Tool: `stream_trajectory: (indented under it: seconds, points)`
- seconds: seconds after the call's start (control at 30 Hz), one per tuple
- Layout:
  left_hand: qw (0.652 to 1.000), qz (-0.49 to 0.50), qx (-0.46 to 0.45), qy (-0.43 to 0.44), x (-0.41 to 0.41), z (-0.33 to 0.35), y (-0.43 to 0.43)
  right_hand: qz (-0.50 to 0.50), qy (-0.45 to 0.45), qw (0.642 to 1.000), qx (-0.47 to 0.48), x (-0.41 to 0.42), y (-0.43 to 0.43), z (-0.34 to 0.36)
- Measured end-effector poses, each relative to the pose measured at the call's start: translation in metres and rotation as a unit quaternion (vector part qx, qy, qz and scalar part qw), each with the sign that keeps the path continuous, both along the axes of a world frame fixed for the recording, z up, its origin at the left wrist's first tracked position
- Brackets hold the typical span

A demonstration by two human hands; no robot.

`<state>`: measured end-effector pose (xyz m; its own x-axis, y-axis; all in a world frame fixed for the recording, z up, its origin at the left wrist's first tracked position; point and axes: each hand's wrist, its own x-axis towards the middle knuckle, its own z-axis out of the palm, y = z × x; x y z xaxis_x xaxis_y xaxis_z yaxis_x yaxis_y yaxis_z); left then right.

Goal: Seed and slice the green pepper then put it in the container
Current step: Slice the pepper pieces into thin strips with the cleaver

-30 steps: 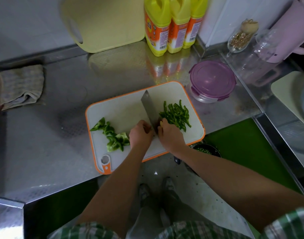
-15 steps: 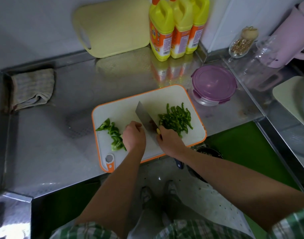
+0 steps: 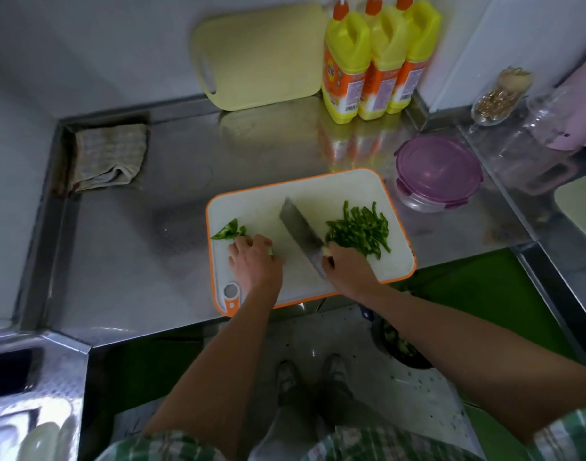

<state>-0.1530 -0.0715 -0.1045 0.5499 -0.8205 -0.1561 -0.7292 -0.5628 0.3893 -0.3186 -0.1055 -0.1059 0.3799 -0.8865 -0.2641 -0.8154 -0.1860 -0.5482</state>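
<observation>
A white cutting board with an orange rim (image 3: 318, 191) lies on the steel counter. A heap of thin green pepper strips (image 3: 359, 229) sits on its right half. Uncut green pepper pieces (image 3: 228, 230) lie at its left edge, partly hidden under my left hand (image 3: 253, 261), whose curled fingers rest on them. My right hand (image 3: 348, 267) grips the handle of a cleaver (image 3: 301, 232), whose blade lies across the board's middle between the two piles. A round container with a closed purple lid (image 3: 437, 169) stands just right of the board.
A yellow cutting board (image 3: 261, 54) leans on the back wall beside three yellow bottles (image 3: 374, 61). A folded cloth (image 3: 108, 154) lies at the back left. Glass jars (image 3: 501, 94) stand at the right. A dark bowl (image 3: 401, 347) sits below the counter edge.
My left hand slid left from the knife onto the uncut pepper pieces. The cleaver blade swung to lie across the board's middle, and the camera view shifted so the board sits farther right.
</observation>
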Motion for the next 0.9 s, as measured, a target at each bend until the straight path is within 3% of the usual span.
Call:
stream_trajectory:
  seconds: [0.13, 0.27, 0.33, 0.4, 0.43, 0.47, 0.6, 0.77, 0.9]
  points:
    - [1.000, -0.011, 0.022, 0.002, 0.002, -0.001, 0.003, -0.114, 0.051, 0.992, -0.032, -0.015, -0.014, 0.001]
    - [0.998, -0.026, -0.041, 0.030, -0.002, 0.003, -0.003, -0.111, 0.025, 0.990, -0.081, -0.002, -0.011, 0.011]
    - [0.985, -0.025, -0.070, 0.157, -0.011, 0.008, -0.013, -0.098, 0.032, 0.989, -0.106, 0.006, -0.005, 0.019]
    - [0.926, 0.010, -0.056, 0.374, -0.026, 0.020, -0.022, -0.063, 0.036, 0.990, -0.123, 0.011, 0.000, 0.024]
    - [0.896, 0.018, -0.043, 0.441, -0.032, 0.023, -0.026, -0.037, 0.035, 0.990, -0.131, 0.011, 0.002, 0.024]
    - [0.890, 0.015, -0.031, 0.454, -0.038, 0.025, -0.030, -0.012, 0.032, 0.989, -0.142, 0.010, 0.004, 0.023]
    - [0.931, 0.030, -0.016, 0.363, -0.047, 0.013, -0.041, 0.053, -0.011, 0.986, -0.159, -0.008, 0.006, 0.014]
    - [0.900, 0.096, -0.024, 0.425, -0.048, 0.007, -0.049, 0.025, -0.133, 0.979, -0.150, -0.033, -0.015, 0.007]
    - [0.874, 0.125, -0.033, 0.468, -0.051, 0.011, -0.053, 0.043, -0.063, 0.994, -0.072, -0.030, -0.021, 0.004]
